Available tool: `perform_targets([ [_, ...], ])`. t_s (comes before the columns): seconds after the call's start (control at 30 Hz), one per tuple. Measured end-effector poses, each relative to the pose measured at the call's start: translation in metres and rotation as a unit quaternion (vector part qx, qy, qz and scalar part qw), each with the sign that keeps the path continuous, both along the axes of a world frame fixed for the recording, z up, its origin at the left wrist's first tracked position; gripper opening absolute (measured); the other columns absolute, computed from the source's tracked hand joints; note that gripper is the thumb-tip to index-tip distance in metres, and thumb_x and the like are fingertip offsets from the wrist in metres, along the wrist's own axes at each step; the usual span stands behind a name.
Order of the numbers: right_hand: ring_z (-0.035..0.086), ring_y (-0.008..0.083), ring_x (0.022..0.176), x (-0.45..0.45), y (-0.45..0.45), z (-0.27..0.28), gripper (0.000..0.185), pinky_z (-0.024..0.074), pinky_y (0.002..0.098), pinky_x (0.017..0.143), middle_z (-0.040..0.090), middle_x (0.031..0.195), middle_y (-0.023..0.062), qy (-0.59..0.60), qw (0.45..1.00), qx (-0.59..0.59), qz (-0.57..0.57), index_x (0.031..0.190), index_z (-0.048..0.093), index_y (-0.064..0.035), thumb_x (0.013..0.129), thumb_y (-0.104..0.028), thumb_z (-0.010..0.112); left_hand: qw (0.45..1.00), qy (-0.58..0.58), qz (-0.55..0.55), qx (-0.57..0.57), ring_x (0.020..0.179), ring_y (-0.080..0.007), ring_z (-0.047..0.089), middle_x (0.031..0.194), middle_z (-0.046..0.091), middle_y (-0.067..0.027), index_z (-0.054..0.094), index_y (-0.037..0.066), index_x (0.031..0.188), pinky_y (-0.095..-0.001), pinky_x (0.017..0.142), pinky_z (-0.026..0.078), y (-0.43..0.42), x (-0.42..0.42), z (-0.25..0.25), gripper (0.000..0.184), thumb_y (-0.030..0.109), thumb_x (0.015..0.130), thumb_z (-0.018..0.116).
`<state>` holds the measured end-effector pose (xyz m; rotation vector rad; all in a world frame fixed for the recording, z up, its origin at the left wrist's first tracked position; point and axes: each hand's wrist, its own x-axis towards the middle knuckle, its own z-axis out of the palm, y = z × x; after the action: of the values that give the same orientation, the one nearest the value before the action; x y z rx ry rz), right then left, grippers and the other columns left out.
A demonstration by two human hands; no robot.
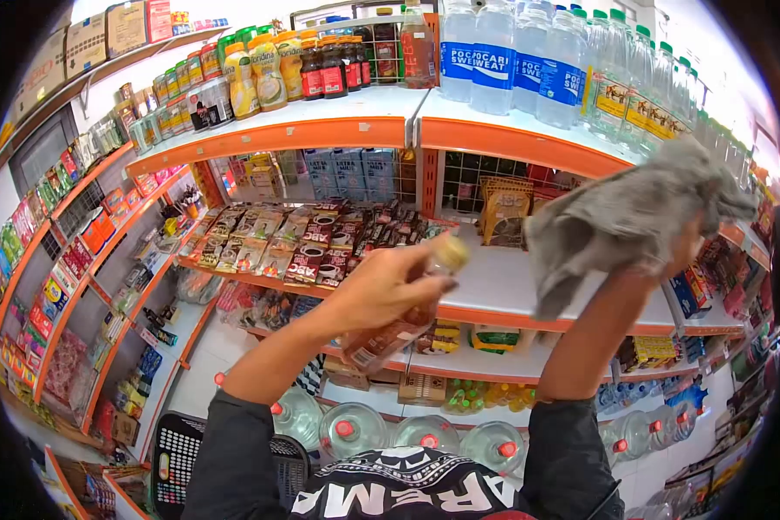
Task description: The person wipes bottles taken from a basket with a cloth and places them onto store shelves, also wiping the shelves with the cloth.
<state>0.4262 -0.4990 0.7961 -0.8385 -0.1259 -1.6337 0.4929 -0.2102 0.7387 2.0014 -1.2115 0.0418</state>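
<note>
My left hand [394,286] is wrapped round the neck of a clear bottle [386,338] with a yellow cap, tilted in front of the middle shelf. Bunched grey cloth [607,217] hangs from my right hand [686,247], raised at the right before the upper shelf; the cloth covers most of its fingers. Bottle and cloth are apart. Behind them, the middle shelf [494,277] bears coffee packets [308,243] on its left part and brown packets [504,208] further back.
Water bottles [494,65], yellow bottles [243,78] and dark bottles [332,69] stand on the upper shelf [321,130]. Large water jugs [353,429] with red caps stand low down. A black basket [178,459] is at lower left. Stocked shelves [104,251] line the left side.
</note>
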Motion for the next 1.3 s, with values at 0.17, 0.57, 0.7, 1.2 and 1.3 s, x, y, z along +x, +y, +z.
perform_targets([
  [0.17, 0.051, 0.0224, 0.104, -0.014, 0.020, -0.036, 0.041, 0.0436, 0.0341, 0.089, 0.051, 0.116, 0.0121, 0.041, 0.955, -0.023, 0.292, 0.122, 0.043, -0.0008, 0.092, -0.028, 0.039, 0.882, 0.213, -0.081, -0.413, 0.080, -0.0177, 0.059, 0.088, 0.059, -0.0092, 0.049, 0.001, 0.112, -0.0306, 0.071, 0.050, 0.022, 0.019, 0.010, 0.041, 0.035, 0.090, 0.050],
  [0.57, 0.052, 0.0260, 0.107, 0.006, 0.147, -0.103, 0.046, 0.0486, 0.0366, 0.086, 0.047, 0.122, 0.0166, -0.126, 0.867, -0.022, 0.482, 0.127, 0.037, 0.0012, 0.094, -0.030, 0.041, 0.738, 0.239, -0.056, -0.628, 0.086, -0.0193, 0.059, 0.092, 0.060, -0.0074, 0.050, 0.006, 0.109, -0.0327, 0.078, 0.049, -0.018, 0.007, 0.033, 0.039, 0.041, 0.093, 0.042],
  [0.7, 0.060, 0.0225, 0.082, 0.030, 0.095, -0.123, 0.044, 0.0517, 0.0367, 0.073, 0.059, 0.092, 0.0103, 0.101, 0.940, 0.117, 0.303, 0.121, 0.043, -0.0036, 0.092, -0.037, 0.041, 0.739, 0.260, -0.052, -0.619, 0.086, -0.0192, 0.060, 0.094, 0.060, -0.0086, 0.051, 0.006, 0.107, -0.0328, 0.080, 0.049, -0.029, -0.009, 0.047, 0.039, 0.042, 0.092, 0.044],
  [1.2, 0.061, 0.0256, 0.071, 0.087, -0.042, 0.014, 0.033, 0.0486, 0.0366, 0.065, 0.064, 0.085, 0.0127, 0.292, 0.842, -0.231, -0.390, 0.101, 0.059, -0.0044, 0.086, -0.034, 0.059, 0.847, 0.022, -0.246, -0.471, 0.062, -0.0140, 0.055, 0.073, 0.052, -0.0038, 0.050, 0.004, 0.090, -0.0257, 0.054, 0.045, -0.018, 0.208, 0.228, 0.028, 0.032, 0.091, 0.048],
  [1.3, 0.057, 0.0282, 0.073, 0.103, -0.045, 0.003, 0.033, 0.0470, 0.0381, 0.065, 0.060, 0.085, 0.0105, 0.247, 0.786, -0.270, -0.499, 0.100, 0.059, -0.0078, 0.080, -0.035, 0.062, 0.879, -0.152, 0.014, -0.451, 0.061, -0.0153, 0.054, 0.074, 0.054, -0.0067, 0.051, 0.002, 0.090, -0.0283, 0.055, 0.045, -0.032, 0.229, 0.235, 0.033, 0.035, 0.090, 0.049],
])
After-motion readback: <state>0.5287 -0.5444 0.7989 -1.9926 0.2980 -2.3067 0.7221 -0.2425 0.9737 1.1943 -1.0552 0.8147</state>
